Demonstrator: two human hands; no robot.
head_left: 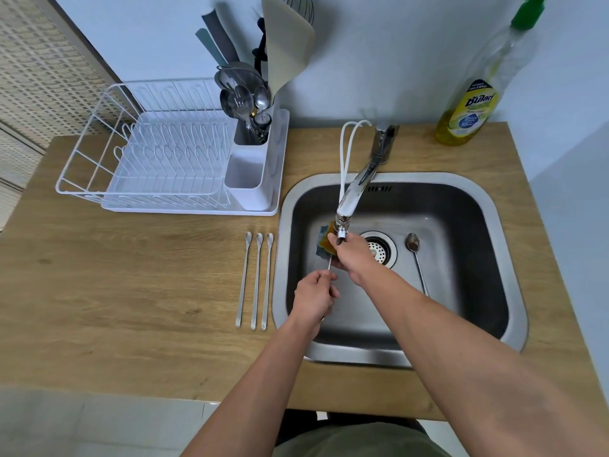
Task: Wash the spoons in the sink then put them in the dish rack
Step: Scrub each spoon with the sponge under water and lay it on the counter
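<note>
Over the steel sink [501, 245], my left hand [314, 296] grips the handle of a long thin spoon [329, 264]. My right hand [352, 255] clasps a yellow and blue sponge [324, 240] around that spoon's upper end, just under the tap spout [349, 199]; the bowl of the spoon is hidden. Another spoon [416, 258] lies on the sink floor, right of the drain [379, 249]. Three long spoons [255, 278] lie side by side on the wooden counter, left of the sink. The white dish rack [158, 150] stands at the back left.
The rack's cutlery holder [250, 133] holds several utensils, with a beige board [286, 44] leaning behind it. A yellow dish soap bottle [471, 103] stands at the back right corner. A white looped cord [346, 150] hangs by the tap.
</note>
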